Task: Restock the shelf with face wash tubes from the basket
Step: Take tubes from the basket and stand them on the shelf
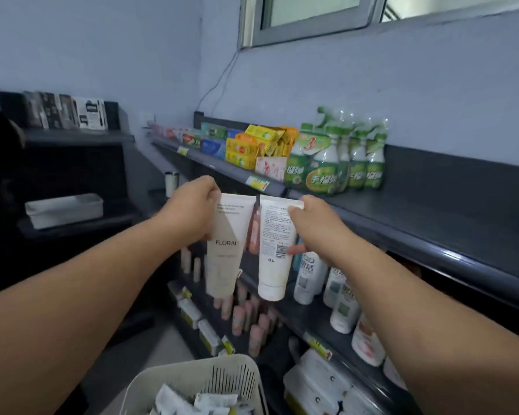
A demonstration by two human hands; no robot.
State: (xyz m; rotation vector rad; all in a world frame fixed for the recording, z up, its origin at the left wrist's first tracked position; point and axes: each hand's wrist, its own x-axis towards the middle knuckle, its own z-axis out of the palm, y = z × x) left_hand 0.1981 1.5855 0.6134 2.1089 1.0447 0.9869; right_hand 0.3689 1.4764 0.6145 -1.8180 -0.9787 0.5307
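Beige tube (225, 253) held in the left hand (192, 211), white tube (274, 253) gripped by the right hand (312, 226) — both hang cap-down before the shelf (432, 217), above the basket (174, 372). Likely mid-carry; next comes finding a free slot and standing each upright.

Two bare forearms fill the lower view, the left forearm (87, 280) at 8 o'clock and the right forearm (417, 295) at 4 o'clock, each broad at the frame edge and narrowing to the wrist. The left hand (192, 211) and right hand (315, 226) are bare too; the right thumbnail (294, 209) is cut short
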